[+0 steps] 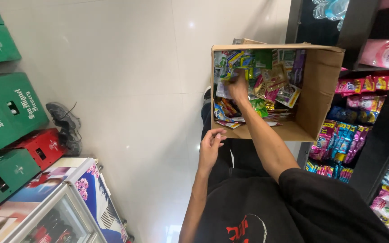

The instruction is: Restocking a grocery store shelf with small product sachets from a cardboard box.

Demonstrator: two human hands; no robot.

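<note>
right hand (238,87) fingers closed among small glossy sachets (266,83), upper centre | left hand (211,144) fingers curled gripping open brown cardboard box (323,85) edge | sachets likely light, floppy, slippery; pinch a corner

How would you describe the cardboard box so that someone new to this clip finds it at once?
Start at the dark shelves of bright sachets on the right; just left of them sits the open brown cardboard box. The right hand reaches inside and the left hand is at its near edge. It alone is plain brown and heaped with loose colourful packets.
</note>
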